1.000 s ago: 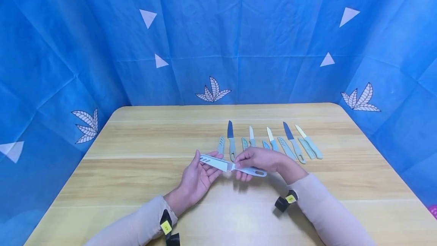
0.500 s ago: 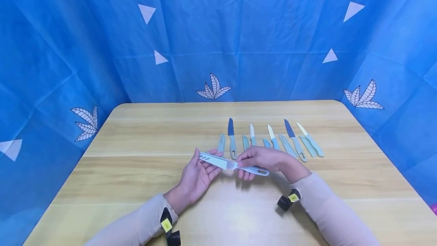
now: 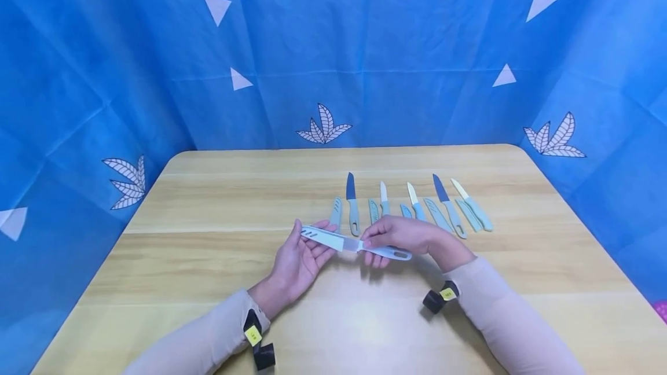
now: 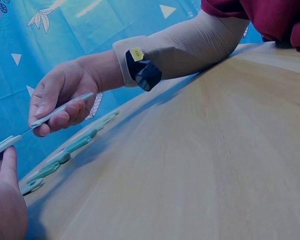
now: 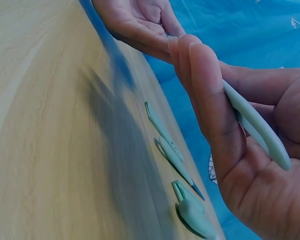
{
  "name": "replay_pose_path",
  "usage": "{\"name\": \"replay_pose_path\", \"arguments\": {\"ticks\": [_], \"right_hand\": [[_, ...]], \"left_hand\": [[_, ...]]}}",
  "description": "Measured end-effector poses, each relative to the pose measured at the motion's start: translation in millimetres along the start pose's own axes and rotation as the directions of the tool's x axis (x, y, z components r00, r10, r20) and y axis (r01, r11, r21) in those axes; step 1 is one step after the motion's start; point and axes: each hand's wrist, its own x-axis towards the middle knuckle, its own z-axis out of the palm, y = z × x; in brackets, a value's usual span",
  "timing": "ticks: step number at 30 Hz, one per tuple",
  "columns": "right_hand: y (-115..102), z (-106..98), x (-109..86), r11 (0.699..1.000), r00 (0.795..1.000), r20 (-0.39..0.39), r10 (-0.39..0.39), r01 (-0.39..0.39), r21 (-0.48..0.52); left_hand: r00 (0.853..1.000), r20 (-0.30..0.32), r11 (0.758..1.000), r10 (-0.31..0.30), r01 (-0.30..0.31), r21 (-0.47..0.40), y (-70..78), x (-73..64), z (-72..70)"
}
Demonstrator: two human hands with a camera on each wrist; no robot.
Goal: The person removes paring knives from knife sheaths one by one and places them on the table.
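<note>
My left hand (image 3: 289,271), palm up, holds a pale green knife sheath (image 3: 323,238) across its fingers, the thumb at the closed end. A knife with a pale handle (image 3: 392,253) sits partly inside that sheath; a short stretch of bare blade (image 3: 351,244) shows at the mouth. From above, my right hand (image 3: 406,232) pinches the handle close to the blade. The right wrist view has the handle (image 5: 265,132) between thumb and fingers. Both hands are raised over the table, as the left wrist view shows. The rest of the blade is hidden in the sheath.
Behind the hands lies a row of knives and sheaths: a dark-bladed knife (image 3: 353,213) beside a sheath (image 3: 336,213), another dark-bladed knife (image 3: 449,207), and several light-bladed ones such as the rightmost knife (image 3: 475,208). A blue curtain (image 3: 281,45) hangs behind the wooden table (image 3: 219,201).
The knife has slid a little to the right with my right hand, so more blade shows outside the sheath. My left hand keeps its hold. The head view has tilted slightly.
</note>
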Motion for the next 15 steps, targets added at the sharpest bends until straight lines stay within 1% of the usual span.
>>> {"name": "replay_pose_path", "arguments": {"ticks": [4, 15], "right_hand": [[-2.7, -1.1, 1.0, 1.000, 1.000, 0.001, 0.012, -0.012, -0.002], [-2.4, -2.5, -2.4, 1.000, 1.000, -0.002, 0.016, -0.016, 0.015]], "left_hand": [[1.000, -0.006, 1.000, 0.012, -0.012, -0.004, 1.8, 0.4, -1.1], [1.000, -0.002, 1.000, 0.003, -0.003, -0.022, 2.1, 1.3, -2.0]]}}
